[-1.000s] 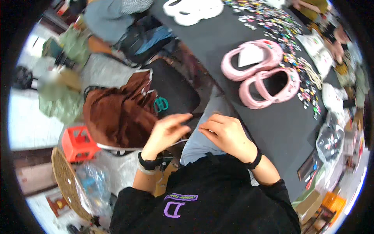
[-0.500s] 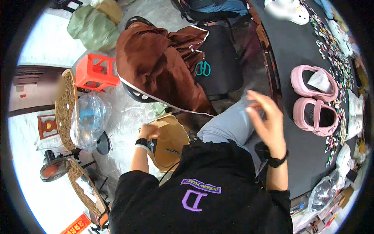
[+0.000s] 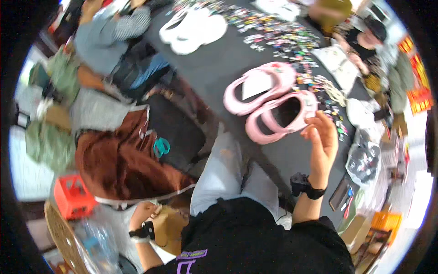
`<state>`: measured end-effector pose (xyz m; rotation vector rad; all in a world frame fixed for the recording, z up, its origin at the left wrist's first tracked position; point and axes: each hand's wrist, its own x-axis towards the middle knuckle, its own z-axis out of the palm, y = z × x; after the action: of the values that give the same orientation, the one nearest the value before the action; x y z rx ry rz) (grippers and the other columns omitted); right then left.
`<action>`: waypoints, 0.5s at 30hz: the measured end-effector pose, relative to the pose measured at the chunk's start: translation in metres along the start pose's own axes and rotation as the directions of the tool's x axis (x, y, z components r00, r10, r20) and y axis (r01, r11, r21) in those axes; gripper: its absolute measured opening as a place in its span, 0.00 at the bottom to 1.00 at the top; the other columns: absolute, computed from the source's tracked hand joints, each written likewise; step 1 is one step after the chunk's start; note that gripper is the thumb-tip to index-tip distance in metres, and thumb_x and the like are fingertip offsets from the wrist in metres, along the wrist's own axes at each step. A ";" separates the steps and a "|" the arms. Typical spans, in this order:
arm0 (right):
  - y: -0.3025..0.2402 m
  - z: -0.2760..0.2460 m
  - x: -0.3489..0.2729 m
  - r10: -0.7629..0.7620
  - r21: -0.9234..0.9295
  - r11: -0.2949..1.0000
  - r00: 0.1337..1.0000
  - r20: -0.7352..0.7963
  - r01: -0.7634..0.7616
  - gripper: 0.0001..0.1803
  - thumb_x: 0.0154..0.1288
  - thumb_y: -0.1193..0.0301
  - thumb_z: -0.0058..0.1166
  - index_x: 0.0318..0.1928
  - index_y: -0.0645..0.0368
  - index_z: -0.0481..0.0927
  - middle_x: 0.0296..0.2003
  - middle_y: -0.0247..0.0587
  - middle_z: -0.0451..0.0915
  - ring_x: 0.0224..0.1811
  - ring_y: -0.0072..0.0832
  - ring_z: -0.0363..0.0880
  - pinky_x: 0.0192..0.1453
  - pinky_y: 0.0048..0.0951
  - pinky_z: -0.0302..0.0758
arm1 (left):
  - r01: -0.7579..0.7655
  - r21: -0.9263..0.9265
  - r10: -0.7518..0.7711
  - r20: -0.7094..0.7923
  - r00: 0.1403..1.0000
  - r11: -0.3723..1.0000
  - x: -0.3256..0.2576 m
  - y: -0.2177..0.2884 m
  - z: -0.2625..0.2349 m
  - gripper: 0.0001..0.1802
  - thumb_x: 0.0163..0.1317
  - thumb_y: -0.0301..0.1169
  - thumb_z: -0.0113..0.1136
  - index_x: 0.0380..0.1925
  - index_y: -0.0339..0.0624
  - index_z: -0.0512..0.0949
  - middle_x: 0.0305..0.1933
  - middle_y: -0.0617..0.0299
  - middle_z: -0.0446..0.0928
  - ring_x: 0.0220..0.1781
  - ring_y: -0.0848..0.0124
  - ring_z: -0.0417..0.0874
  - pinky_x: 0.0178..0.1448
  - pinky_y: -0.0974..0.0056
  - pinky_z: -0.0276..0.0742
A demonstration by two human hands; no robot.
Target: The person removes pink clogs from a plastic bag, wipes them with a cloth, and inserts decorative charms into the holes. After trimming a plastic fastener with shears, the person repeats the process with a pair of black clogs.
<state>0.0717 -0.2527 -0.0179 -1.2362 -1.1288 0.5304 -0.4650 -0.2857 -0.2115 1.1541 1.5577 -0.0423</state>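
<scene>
Two pink clogs lie side by side on the dark table: the nearer clog [image 3: 267, 134] and the farther clog [image 3: 235, 102], which has a white paper piece [image 3: 256, 86] inside. My right hand [image 3: 321, 144] is at the right end of the nearer clog, fingers bent and thumb apart; contact is unclear. Nothing shows in its grasp. Low on the left, my left hand [image 3: 144, 215] hangs beside a cardboard box [image 3: 169, 226], its fingers blurred. Many small colourful charms [image 3: 292, 41] are scattered beyond the clogs.
White clogs [image 3: 194, 34] stand farther along the table. Brown cloth [image 3: 116, 157] and teal-handled scissors [image 3: 161, 147] lie at left, near a red stool [image 3: 73, 196]. A clear bag [image 3: 363, 160] and a phone [image 3: 339, 195] lie at right. One co-worker [image 3: 362, 43] is across the table, another [image 3: 102, 45] upper left.
My view has swung right toward the table, so the clogs now appear near the middle. My right hand has come from above my leg to the nearer pink clog.
</scene>
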 end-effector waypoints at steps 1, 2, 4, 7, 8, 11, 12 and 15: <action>0.003 -0.010 0.002 -0.006 -0.004 1.000 0.999 -0.032 0.006 0.20 0.67 0.78 0.51 0.59 0.62 0.71 0.45 0.43 0.80 0.37 0.21 0.77 0.45 0.23 0.73 | -0.175 -0.010 0.175 0.017 0.984 0.985 -0.019 0.059 -0.012 0.15 0.65 0.37 0.57 0.37 0.33 0.82 0.28 0.59 0.81 0.28 0.74 0.81 0.32 0.68 0.78; 0.007 -0.019 0.000 -0.010 -0.014 1.000 0.998 -0.063 0.009 0.20 0.67 0.78 0.51 0.59 0.62 0.70 0.44 0.43 0.80 0.36 0.20 0.77 0.44 0.22 0.73 | -0.415 0.018 0.414 0.037 0.909 0.910 -0.033 0.118 -0.017 0.15 0.65 0.35 0.57 0.41 0.33 0.81 0.30 0.60 0.81 0.29 0.76 0.81 0.36 0.70 0.77; 0.019 -0.038 -0.004 -0.049 -0.115 0.993 0.992 -0.116 0.035 0.22 0.65 0.78 0.54 0.59 0.61 0.71 0.45 0.42 0.80 0.37 0.19 0.76 0.43 0.22 0.73 | -0.632 0.014 0.631 0.050 0.774 0.775 -0.052 0.227 -0.012 0.12 0.65 0.29 0.56 0.45 0.34 0.80 0.36 0.61 0.81 0.33 0.75 0.81 0.41 0.70 0.77; 0.026 -0.053 -0.013 -0.002 -0.288 0.957 0.986 -0.164 -0.046 0.31 0.56 0.74 0.64 0.61 0.58 0.69 0.48 0.40 0.78 0.39 0.21 0.77 0.42 0.22 0.72 | -0.909 0.075 0.912 -0.016 0.410 0.410 -0.019 0.328 0.026 0.18 0.61 0.19 0.55 0.53 0.35 0.75 0.46 0.60 0.79 0.42 0.73 0.81 0.46 0.70 0.76; 0.028 -0.059 -0.016 -0.024 -0.417 0.908 0.994 -0.107 -0.023 0.34 0.53 0.74 0.65 0.62 0.58 0.68 0.51 0.40 0.77 0.42 0.25 0.77 0.43 0.26 0.72 | -0.912 0.324 0.964 0.004 0.266 0.251 -0.017 0.364 0.041 0.27 0.55 0.17 0.60 0.57 0.39 0.72 0.50 0.59 0.77 0.44 0.70 0.80 0.47 0.69 0.76; 0.019 -0.068 -0.022 -0.102 -0.510 0.858 0.993 -0.052 0.061 0.35 0.53 0.74 0.65 0.63 0.57 0.67 0.52 0.41 0.75 0.45 0.28 0.77 0.47 0.29 0.72 | -0.823 0.553 0.978 0.065 0.198 0.130 0.001 0.420 0.073 0.34 0.44 0.20 0.69 0.56 0.40 0.72 0.42 0.58 0.75 0.34 0.68 0.74 0.39 0.67 0.73; 0.021 -0.074 -0.024 -0.108 -0.503 0.863 0.991 -0.082 0.052 0.35 0.53 0.74 0.65 0.63 0.57 0.67 0.52 0.41 0.75 0.45 0.28 0.77 0.47 0.29 0.72 | -0.842 0.531 0.974 0.123 0.189 0.097 0.013 0.430 0.079 0.37 0.42 0.20 0.71 0.58 0.41 0.71 0.36 0.60 0.76 0.31 0.72 0.74 0.39 0.68 0.73; 0.035 -0.093 -0.031 -0.034 -0.408 0.912 0.986 -0.163 -0.036 0.33 0.56 0.73 0.63 0.63 0.55 0.67 0.52 0.41 0.75 0.45 0.27 0.77 0.47 0.29 0.72 | -0.876 0.380 0.899 0.196 0.391 0.298 0.025 0.454 0.098 0.33 0.43 0.26 0.73 0.54 0.43 0.75 0.27 0.64 0.76 0.29 0.72 0.77 0.36 0.68 0.74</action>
<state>0.1496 -0.3105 -0.0548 -1.6124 -1.1283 0.1846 -0.0855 -0.0920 -0.0244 2.2992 0.7133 0.4339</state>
